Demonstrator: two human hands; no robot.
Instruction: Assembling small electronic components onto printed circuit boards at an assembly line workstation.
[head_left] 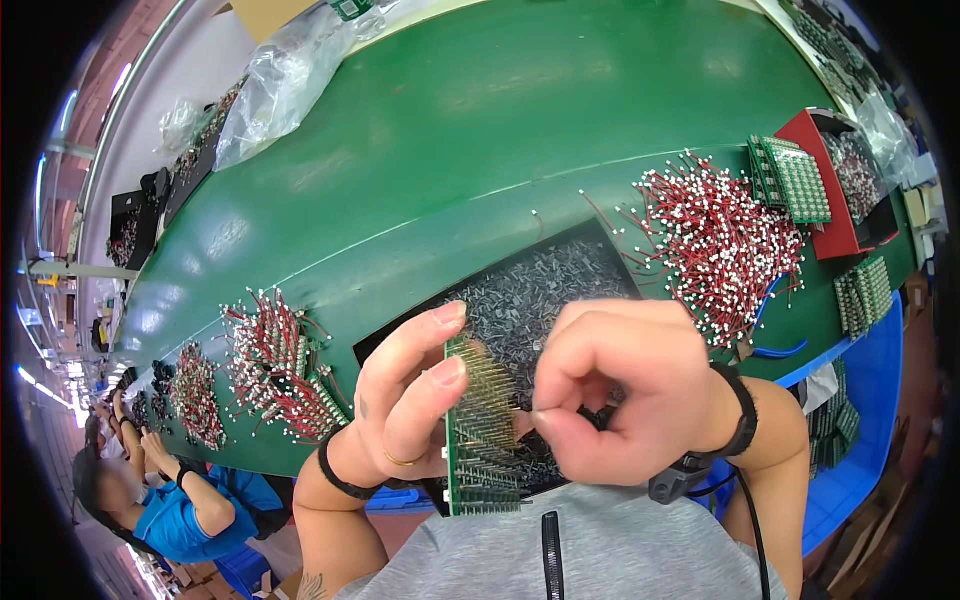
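Note:
My left hand grips a green circuit board on edge, fingers along its left side. Rows of thin metal pins stick out from the board's right face. Close beside those pins, my right hand is closed, thumb and forefinger pinched together. Whatever sits in that pinch is too small to make out. Both hands are above a black tray filled with small greyish parts, and they hide its near portion.
Red wires with white connectors are heaped at right, near stacked boards and a red box. More wired boards lie left. A blue bin holds boards at lower right. A co-worker in blue sits at left.

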